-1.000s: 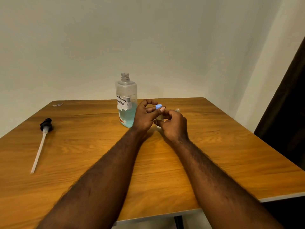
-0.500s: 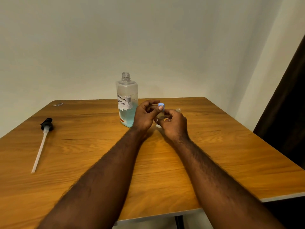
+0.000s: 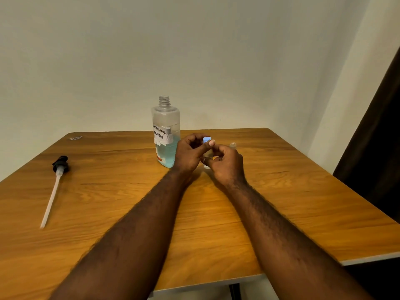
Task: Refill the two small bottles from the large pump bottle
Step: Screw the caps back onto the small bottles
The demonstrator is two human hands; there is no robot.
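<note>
Hands are working together just right of the large pump bottle, level with its lower half. The left hand is pinching a small blue cap between thumb and fingertips. The right hand is gripping the first small bottle below that cap; whether its base is touching the tabletop I cannot tell. Over the last second the small bottle is staying put, the left fingers are closing in from a more spread pose, and the cap is shifting only slightly, out and back. I am reading this as turns of the cap on the neck, not a lift-off. Loosening or tightening: not showing. The fill level in the gripped bottle is hidden by fingers. The second small bottle is standing farther right of the pump bottle, behind the right hand, with only its neck showing. The pump bottle is standing upright with its neck open, roughly half full of blue liquid; its pump is lying well to its left. Judgement: the source is ready, no pouring is under way, and the cap step is in hand.
</note>
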